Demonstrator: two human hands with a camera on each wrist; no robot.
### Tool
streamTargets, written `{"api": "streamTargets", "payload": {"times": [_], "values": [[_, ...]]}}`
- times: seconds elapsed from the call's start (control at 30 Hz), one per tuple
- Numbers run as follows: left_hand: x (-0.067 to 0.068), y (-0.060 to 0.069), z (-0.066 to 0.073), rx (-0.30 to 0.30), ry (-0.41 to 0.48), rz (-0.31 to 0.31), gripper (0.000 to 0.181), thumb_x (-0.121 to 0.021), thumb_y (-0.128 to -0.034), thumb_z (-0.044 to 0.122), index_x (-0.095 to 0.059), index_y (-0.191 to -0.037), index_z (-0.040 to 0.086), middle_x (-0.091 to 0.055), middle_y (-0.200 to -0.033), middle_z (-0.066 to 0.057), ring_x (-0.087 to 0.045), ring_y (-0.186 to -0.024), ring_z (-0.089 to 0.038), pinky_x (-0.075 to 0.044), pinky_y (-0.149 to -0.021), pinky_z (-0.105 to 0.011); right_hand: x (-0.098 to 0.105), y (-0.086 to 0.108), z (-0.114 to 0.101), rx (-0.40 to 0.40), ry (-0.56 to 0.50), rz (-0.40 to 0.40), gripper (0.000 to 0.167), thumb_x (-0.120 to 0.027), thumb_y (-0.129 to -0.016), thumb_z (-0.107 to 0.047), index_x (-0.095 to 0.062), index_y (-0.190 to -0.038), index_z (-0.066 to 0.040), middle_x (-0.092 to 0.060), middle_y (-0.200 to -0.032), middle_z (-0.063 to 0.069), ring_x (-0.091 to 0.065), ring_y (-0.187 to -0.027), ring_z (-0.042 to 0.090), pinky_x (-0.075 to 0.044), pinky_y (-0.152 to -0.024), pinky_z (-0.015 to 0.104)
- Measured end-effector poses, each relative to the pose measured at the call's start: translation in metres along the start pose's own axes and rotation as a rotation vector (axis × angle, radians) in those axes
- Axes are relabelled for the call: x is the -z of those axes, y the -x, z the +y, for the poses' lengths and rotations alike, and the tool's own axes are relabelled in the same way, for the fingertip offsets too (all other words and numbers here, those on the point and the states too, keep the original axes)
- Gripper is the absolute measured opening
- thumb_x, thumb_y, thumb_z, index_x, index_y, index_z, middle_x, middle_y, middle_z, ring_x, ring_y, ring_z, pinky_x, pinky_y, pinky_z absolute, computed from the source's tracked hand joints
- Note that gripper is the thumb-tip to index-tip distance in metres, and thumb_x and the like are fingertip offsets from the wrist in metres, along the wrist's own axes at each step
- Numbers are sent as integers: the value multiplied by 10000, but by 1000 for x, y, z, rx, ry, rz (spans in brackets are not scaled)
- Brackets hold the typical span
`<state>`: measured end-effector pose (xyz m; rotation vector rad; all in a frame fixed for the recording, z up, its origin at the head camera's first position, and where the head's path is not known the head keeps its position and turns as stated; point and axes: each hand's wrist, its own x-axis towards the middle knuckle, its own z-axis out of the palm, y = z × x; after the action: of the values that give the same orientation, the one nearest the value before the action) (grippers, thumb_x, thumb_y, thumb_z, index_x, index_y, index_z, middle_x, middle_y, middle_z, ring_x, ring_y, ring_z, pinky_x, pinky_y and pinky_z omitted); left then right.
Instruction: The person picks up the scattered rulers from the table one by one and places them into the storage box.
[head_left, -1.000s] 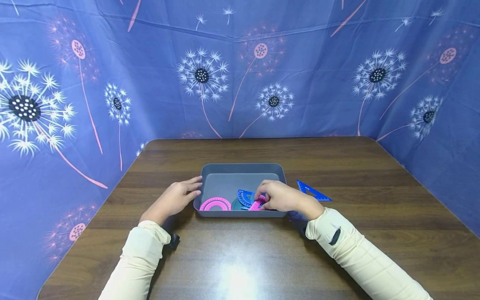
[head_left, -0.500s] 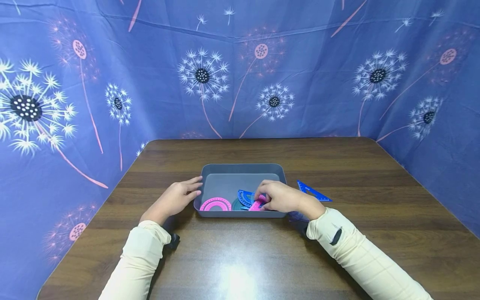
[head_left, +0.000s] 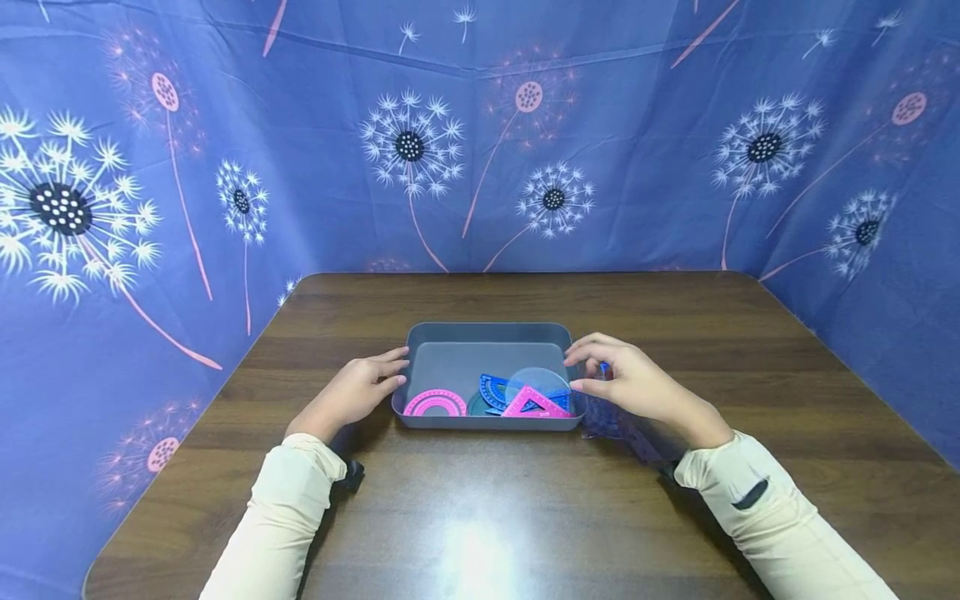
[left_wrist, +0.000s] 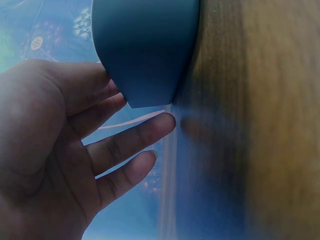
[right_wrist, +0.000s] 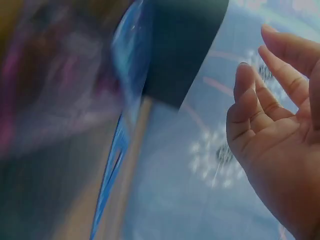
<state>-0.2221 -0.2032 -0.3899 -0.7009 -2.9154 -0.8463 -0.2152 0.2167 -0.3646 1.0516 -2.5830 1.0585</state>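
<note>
A grey tray (head_left: 487,423) holds a pink protractor (head_left: 435,394), a blue protractor (head_left: 491,388) and a pink set square (head_left: 546,406). Behind the pink set square lies a clear rounded piece (head_left: 536,377), with more blue plastic beneath. My left hand (head_left: 356,392) rests its fingertips against the tray's left side, fingers extended, as the left wrist view also shows. Just beyond the right rim hovers my right hand (head_left: 637,379), holding nothing, its fingers loosely bent. Below it is a blue set square (right_wrist: 112,165), mostly hidden by the hand in the head view.
A crumpled clear plastic bag (head_left: 602,421) lies on the wooden table (head_left: 480,483) right of the tray, partly under the right hand; it is blurred in the right wrist view. A blue flowered cloth (head_left: 480,167) hangs behind the table.
My right hand has let go of the pink set square, which now lies in the tray, and has moved right past the rim. The left hand stays at the tray's side.
</note>
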Motion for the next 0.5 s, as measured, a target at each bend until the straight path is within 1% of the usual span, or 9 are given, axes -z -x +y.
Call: {"api": "streamTargets", "payload": {"times": [0.1,0.23,0.3,0.37,0.43,0.5], "values": [[-1,0,0,2,-4,-5,378,-574,-1024,188,-603,-1349,-4,-443,-1534,-83,-440,-1380,-317,-369,-1117,-526,8,12,14,-19,8,57,257,-793,-843,-63,-710,-1082,-106,-642,-1177,64,-563,-821,166,-466,-610,251],[0,1,0,-2,-10,1,378,-575,-1024,190,-605,-1345,-6,-445,-1533,-78,-438,-1380,-319,-377,-1112,-525,15,22,31,-43,54,88,289,-804,-823,-38,-713,-1096,-69,-637,-1189,80,-576,-794,182,-471,-608,252],[0,1,0,-5,-11,3,378,-576,-1023,185,-603,-1347,-7,-446,-1533,-76,-437,-1381,-319,-387,-1105,-524,19,25,36,-56,91,75,315,-810,-815,-37,-708,-1113,-41,-636,-1202,113,-578,-785,213,-478,-612,270],[0,0,0,-8,-14,4,379,-578,-1022,188,-604,-1347,-5,-447,-1533,-75,-437,-1381,-317,-396,-1100,-521,22,27,40,-82,129,43,351,-812,-819,-54,-692,-1146,-11,-624,-1230,141,-586,-796,238,-512,-658,301],[1,0,0,-8,-16,1,382,-577,-1023,190,-600,-1354,1,-444,-1535,-70,-432,-1385,-317,-400,-1096,-522,25,29,42,-119,148,2,389,-808,-828,-71,-674,-1183,15,-610,-1247,166,-601,-842,268,-552,-730,359],[1,0,0,-9,-20,0,386,-577,-1023,197,-599,-1357,4,-444,-1535,-73,-429,-1386,-318,-400,-1095,-524,28,31,44,-163,161,-34,416,-802,-839,-92,-657,-1212,20,-600,-1252,172,-618,-915,302,-565,-807,438]]}}
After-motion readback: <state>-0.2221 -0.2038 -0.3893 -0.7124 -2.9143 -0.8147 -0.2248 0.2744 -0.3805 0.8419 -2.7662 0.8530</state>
